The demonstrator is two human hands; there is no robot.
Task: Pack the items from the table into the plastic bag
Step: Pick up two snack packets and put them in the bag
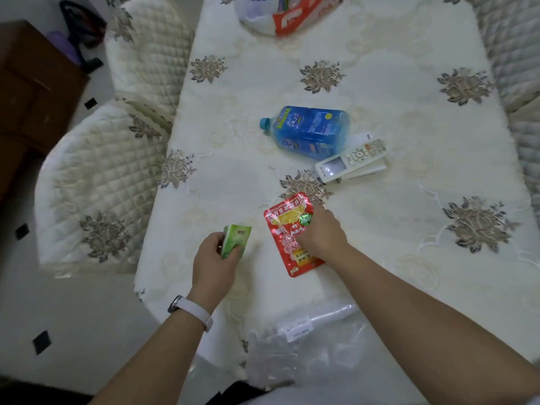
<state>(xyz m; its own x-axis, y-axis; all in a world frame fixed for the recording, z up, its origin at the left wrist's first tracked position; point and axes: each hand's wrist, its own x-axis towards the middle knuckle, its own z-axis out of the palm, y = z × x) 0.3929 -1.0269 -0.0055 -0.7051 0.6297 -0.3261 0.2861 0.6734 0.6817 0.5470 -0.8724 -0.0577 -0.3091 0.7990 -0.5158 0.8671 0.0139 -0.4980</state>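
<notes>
My left hand (214,260) grips a small green packet (235,240), lifted slightly near the table's front left. My right hand (321,233) presses down on a red foil pouch (285,232) lying flat, fingers curled over its right edge. A blue bottle (309,128) lies on its side in the table's middle. A white remote (352,159) rests right of it. The clear plastic bag (309,352) lies crumpled at the front edge, between my forearms.
The table carries a cream embroidered cloth (409,258). A white bag with an orange-red pack (280,16) sits at the far edge. Quilted chairs (99,176) stand left, another chair (520,112) right. A dark wooden cabinet (32,92) is at far left.
</notes>
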